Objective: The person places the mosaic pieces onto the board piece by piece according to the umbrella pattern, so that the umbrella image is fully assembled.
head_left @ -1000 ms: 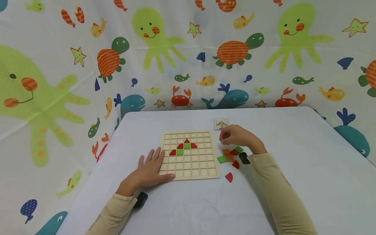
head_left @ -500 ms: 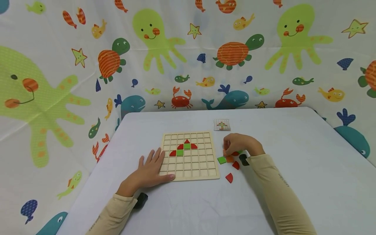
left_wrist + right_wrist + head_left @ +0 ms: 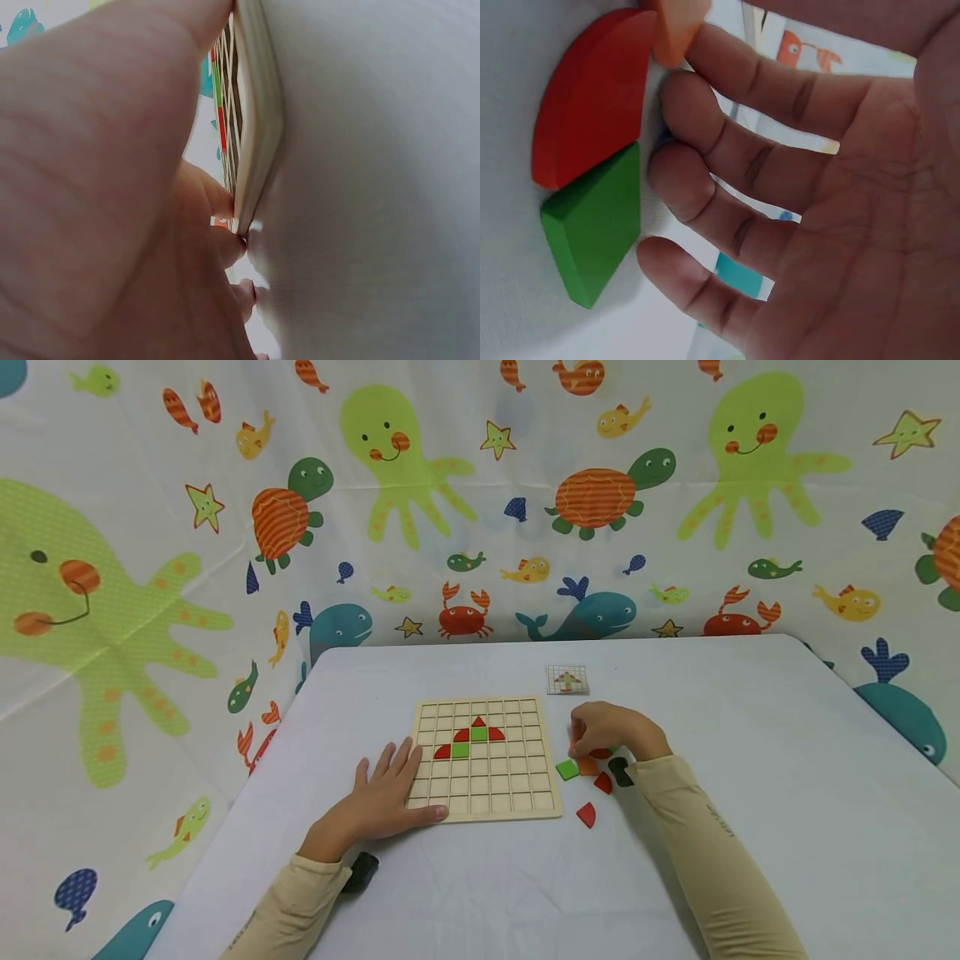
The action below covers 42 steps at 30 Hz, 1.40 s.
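A wooden grid board [image 3: 517, 781] lies on the white table, with red and green tiles set in its upper left part, a red triangle [image 3: 478, 722] topmost. My left hand [image 3: 375, 802] rests with straight, spread fingers along the board's left edge, its thumb at the front edge. Right of the board, my right hand [image 3: 618, 727] reaches down into the loose tiles. In the right wrist view its index fingertip touches an orange tile [image 3: 676, 34], pinched toward the thumb, which is mostly cut off. Below that lie a red quarter-circle tile [image 3: 596, 97] and a green tile [image 3: 600, 225].
A small pattern card [image 3: 567, 680] lies beyond the board's right corner. Near my right hand are another green tile [image 3: 567, 770], an orange tile [image 3: 588, 766] and two red quarter-circle tiles, the nearer red one [image 3: 586, 815] apart from the group. A printed sea-animal curtain [image 3: 465, 485] hangs behind.
My right hand has come down from near the pattern card onto the orange tile and stayed there over the last half second. The left hand has kept its place on the board.
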Motion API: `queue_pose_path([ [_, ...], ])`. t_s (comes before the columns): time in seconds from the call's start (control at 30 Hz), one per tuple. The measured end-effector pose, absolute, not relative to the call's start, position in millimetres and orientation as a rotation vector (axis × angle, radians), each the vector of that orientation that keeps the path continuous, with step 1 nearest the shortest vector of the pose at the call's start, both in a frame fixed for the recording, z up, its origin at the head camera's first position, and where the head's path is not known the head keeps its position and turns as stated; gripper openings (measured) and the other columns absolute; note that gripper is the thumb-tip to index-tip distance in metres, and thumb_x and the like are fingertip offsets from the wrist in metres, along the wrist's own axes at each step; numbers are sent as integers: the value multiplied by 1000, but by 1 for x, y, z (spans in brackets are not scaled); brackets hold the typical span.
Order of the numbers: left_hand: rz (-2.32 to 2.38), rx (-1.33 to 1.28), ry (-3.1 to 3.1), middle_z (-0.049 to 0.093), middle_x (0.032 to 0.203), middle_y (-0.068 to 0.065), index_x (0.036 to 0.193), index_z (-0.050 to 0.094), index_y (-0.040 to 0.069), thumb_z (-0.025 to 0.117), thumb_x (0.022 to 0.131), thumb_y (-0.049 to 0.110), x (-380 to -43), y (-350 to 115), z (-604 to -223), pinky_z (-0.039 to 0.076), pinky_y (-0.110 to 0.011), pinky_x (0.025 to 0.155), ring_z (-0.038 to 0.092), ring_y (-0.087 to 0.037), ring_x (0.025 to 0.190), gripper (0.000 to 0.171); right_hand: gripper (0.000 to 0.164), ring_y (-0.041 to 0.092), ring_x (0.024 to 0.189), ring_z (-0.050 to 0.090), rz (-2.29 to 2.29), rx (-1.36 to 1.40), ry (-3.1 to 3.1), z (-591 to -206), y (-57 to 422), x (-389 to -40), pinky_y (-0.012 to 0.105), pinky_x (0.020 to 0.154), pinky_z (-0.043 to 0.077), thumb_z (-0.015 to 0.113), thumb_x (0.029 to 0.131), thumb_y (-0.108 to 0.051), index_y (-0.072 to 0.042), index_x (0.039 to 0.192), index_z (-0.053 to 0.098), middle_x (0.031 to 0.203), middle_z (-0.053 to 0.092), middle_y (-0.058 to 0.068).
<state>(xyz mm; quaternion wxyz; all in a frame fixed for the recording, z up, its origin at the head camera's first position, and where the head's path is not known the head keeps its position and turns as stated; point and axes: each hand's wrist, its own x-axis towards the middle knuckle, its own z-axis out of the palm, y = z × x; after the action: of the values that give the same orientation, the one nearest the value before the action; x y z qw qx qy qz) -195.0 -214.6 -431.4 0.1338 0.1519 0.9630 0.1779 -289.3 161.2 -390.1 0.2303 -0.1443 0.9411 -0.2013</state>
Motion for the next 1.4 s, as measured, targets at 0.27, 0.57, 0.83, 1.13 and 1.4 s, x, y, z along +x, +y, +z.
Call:
queue_pose_path([
  [0.27,513,451,2794,10,176,-26,168,19,-5,69,92,69,-195,-215,-430,-2,-75,119,2,-51,161,118,24,21,76,57,-586,-410,2640,-394,162,-292,33,69,46,83,92,-18,-6,95,63,84,60,7],
  [0.57,512,447,2790,9,177,-25,169,18,-4,69,92,70,-194,-214,-429,-2,-75,120,1,-50,161,118,16,23,76,58,-681,-501,2729,-391,162,-292,36,69,50,80,94,-12,-5,96,66,87,63,8],
  [0.83,521,450,2790,10,176,-25,168,19,-5,69,92,70,-194,-214,-429,-2,-75,120,1,-50,161,118,8,23,74,59,-872,-516,2713,-389,159,-294,35,70,53,72,99,-5,-2,105,76,86,65,8],
  [1.13,521,446,2795,10,176,-25,168,20,-5,69,91,70,-193,-214,-430,-1,-75,120,2,-50,161,118,11,21,71,67,-1120,-550,2636,-387,149,-291,35,74,59,70,102,-4,2,110,74,86,70,8],
  [1.4,519,443,2793,10,176,-26,168,20,-4,70,92,69,-193,-214,-429,-2,-75,120,2,-50,161,118,17,24,79,75,-1319,-611,2561,-386,134,-287,38,81,63,67,102,3,6,117,73,95,71,14],
])
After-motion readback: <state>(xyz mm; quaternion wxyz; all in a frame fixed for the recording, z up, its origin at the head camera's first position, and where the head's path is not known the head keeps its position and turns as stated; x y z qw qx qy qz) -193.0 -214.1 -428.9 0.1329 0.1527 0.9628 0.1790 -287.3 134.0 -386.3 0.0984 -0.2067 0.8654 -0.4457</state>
